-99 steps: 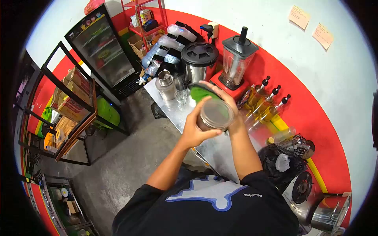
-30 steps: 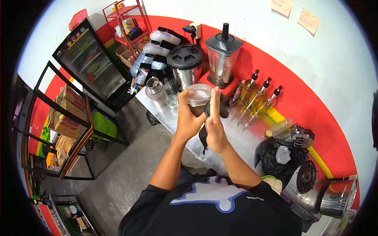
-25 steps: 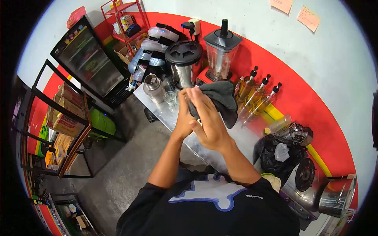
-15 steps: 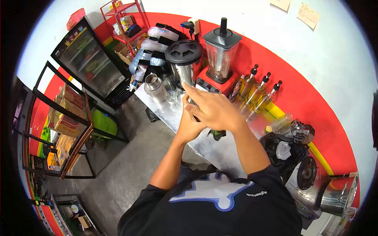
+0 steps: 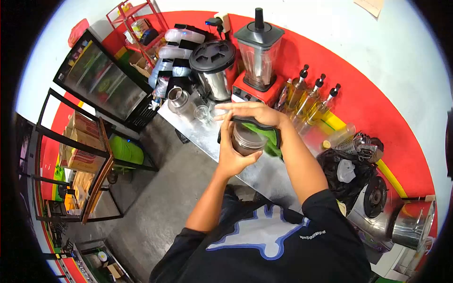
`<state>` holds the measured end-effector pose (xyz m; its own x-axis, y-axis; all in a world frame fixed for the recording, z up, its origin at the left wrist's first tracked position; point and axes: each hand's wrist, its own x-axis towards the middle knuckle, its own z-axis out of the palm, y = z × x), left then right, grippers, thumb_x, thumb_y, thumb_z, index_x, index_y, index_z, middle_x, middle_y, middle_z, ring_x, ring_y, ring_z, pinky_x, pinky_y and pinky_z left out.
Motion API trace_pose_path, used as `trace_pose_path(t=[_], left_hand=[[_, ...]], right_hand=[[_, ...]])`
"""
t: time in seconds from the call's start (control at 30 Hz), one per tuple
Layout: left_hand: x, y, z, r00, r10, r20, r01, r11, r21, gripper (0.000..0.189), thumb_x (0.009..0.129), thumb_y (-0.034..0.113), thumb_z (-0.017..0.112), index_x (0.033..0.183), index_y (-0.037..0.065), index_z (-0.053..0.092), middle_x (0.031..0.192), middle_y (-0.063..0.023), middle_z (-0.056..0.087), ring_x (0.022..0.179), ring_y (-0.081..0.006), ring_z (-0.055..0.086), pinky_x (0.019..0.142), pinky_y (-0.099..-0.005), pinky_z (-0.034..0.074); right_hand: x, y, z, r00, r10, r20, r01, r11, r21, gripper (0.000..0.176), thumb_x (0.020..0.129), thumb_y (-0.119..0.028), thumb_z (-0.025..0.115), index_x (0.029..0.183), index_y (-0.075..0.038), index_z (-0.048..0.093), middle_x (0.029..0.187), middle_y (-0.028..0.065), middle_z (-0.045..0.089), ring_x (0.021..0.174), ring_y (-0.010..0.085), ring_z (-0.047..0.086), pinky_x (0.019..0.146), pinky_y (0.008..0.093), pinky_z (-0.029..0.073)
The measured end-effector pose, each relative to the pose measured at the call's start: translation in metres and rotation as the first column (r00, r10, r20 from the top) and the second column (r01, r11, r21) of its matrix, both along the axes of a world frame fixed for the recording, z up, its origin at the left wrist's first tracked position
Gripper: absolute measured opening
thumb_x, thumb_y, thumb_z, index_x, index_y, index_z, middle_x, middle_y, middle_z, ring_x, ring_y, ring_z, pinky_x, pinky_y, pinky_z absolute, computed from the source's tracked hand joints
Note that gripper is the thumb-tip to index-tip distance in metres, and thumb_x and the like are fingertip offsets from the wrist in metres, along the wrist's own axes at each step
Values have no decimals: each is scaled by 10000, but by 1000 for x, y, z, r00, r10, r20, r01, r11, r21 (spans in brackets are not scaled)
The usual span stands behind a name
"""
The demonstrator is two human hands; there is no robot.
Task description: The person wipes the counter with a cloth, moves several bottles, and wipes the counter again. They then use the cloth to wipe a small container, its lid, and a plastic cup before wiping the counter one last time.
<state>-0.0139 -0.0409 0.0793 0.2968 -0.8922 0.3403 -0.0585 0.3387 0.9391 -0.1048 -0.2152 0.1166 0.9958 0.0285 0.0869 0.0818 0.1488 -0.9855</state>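
My left hand (image 5: 231,158) is wrapped round a clear jar (image 5: 247,140) with ridged bands near one end, held above the metal counter (image 5: 271,177). My right hand (image 5: 257,112) lies over the far side of the jar with its fingers stretched toward the left. Under that hand a green cloth (image 5: 271,140) with a black edge presses against the jar. The right palm is turned away, so its grip on the cloth shows only partly. Just beyond my hands stand a drinking glass (image 5: 202,113) and a metal canister (image 5: 180,100).
A red blender (image 5: 257,87) and a lidded steel container (image 5: 213,66) stand along the wall. Several oil bottles (image 5: 309,101) with pourers are at the right, near a black plastic bag (image 5: 330,172) and a gas stove (image 5: 375,198). A fridge (image 5: 101,78) stands far left.
My hands have turned and drawn apart, bringing the jar and green cloth into sight between them. Earlier the hands overlapped and hid the jar. The view has shifted slightly.
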Motion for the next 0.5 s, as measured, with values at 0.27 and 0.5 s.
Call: trace_pose_path(t=[0.27,0.5], left_hand=[[15,-19,-81,984,153,89,-144,984,-104,916,674,100,914,1415,87,376,1503,-206,431,1412,-329,448,1193,-462,373],[41,-12,-136,932,314,183,-329,942,58,880,692,164,958,1338,75,368,1537,-251,427,1425,-387,445,1177,-485,383]], right_hand=[[-15,36,-77,824,-395,-405,566,586,579,411,1050,-386,634,1258,-37,693,1173,91,754,999,190,729,927,345,573],[-19,44,-128,544,-546,-637,832,449,326,275,1065,-232,598,1142,7,710,1115,107,758,993,207,745,884,365,609]])
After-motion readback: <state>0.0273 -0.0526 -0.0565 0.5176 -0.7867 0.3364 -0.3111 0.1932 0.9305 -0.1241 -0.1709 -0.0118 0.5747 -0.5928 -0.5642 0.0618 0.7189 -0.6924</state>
